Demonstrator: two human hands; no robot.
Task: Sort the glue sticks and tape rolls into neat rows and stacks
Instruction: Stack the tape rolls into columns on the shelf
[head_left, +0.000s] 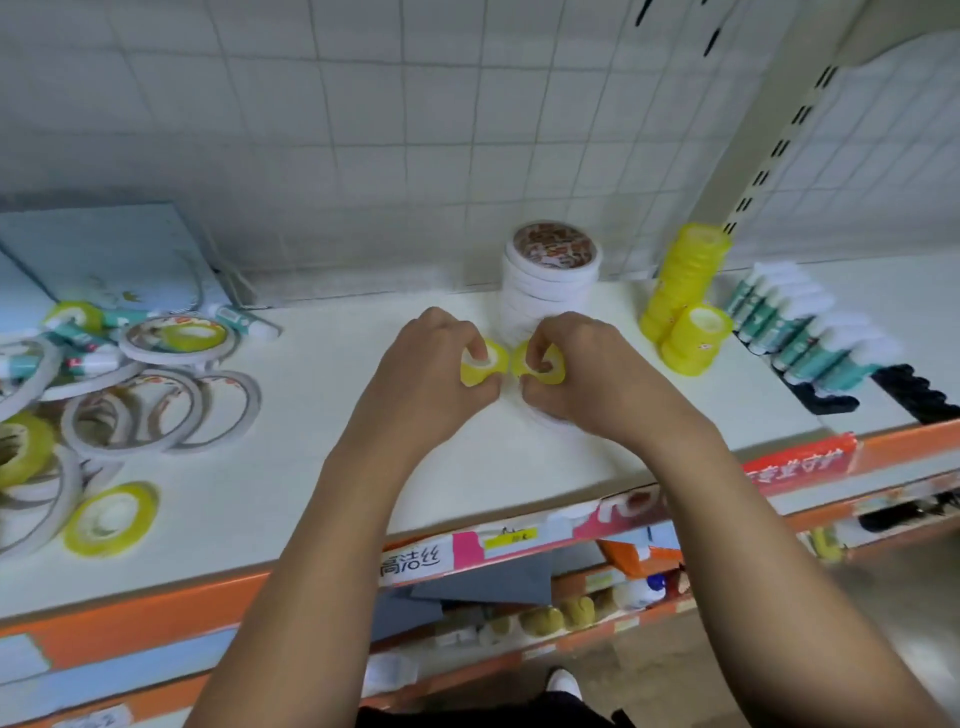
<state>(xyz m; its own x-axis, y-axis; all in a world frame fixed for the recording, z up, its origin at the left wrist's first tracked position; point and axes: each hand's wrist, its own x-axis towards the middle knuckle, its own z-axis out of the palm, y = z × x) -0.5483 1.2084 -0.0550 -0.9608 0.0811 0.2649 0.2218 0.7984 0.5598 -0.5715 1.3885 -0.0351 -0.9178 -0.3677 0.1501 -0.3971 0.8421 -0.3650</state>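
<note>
The sorting is under way. At the centre of the white shelf (337, 431), the left hand (436, 358) pinches a small yellow plastic tape roll (485, 361) and the right hand (582, 374) pinches a second yellow roll (543, 361). Next, both probably go onto the yellow stack (685, 280) at two o'clock.

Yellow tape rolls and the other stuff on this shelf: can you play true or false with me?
1. The left hand holds a yellow tape roll, and the right hand holds a second yellow roll. True.
2. The white tape stack stands nearer the person than the hands. False: it stands behind them, by the grid wall.
3. The glue sticks on the right lie side by side in a row. True.
4. The loose tape rolls on the left are neatly stacked. False: they lie jumbled, with a few glue sticks mixed in.
</note>
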